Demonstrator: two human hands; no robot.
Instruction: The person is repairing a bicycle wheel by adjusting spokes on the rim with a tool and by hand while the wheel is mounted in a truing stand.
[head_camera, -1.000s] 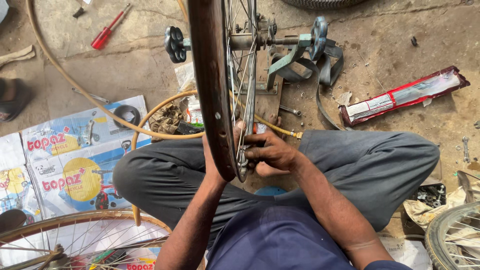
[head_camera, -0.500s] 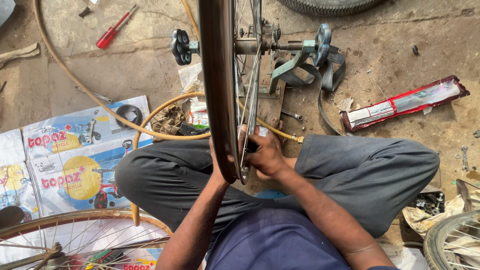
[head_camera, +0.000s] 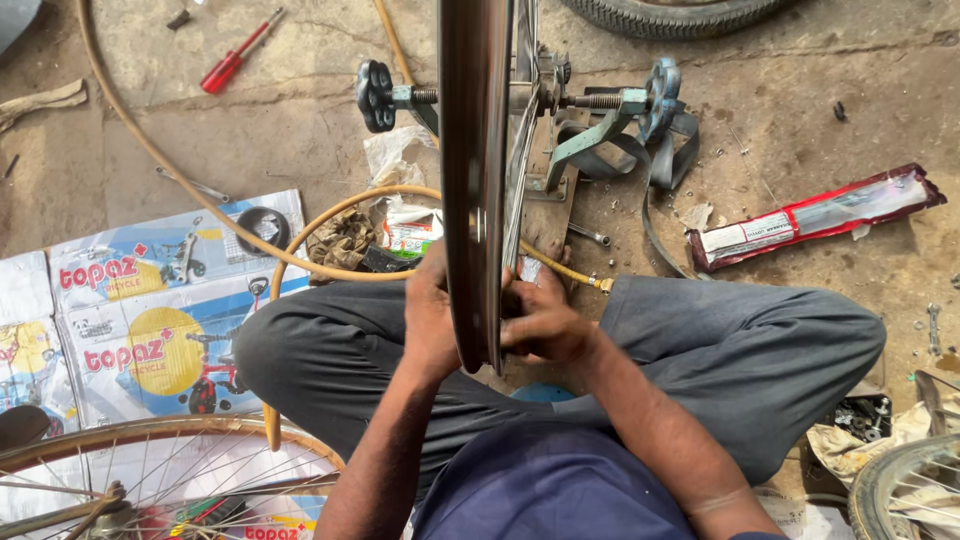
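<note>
Bare metal, the bicycle wheel rim stands upright and edge-on in front of you, held at its axle in a grey-green truing stand on the concrete floor. Your left hand lies against the left side of the rim at its lowest part, fingers curled over the edge and touching it. Your right hand is on the right side of the rim, closed in a loose fist at the spokes; whether it pinches a small tool or only a spoke, you cannot tell, because the fingers cover that place. The rim hides the space between your two hands.

Your crossed legs in grey trousers lie just below the rim. Left of the rim a yellowish hose curves over the floor, and a heap of rags and wrappers sits near it. Further left lies printed cardboard, and up from it a red screwdriver. Right of the rim, well apart, lies a long red packet. Another spoked wheel lies below the cardboard, at your left knee. A black tyre lies beyond the stand.
</note>
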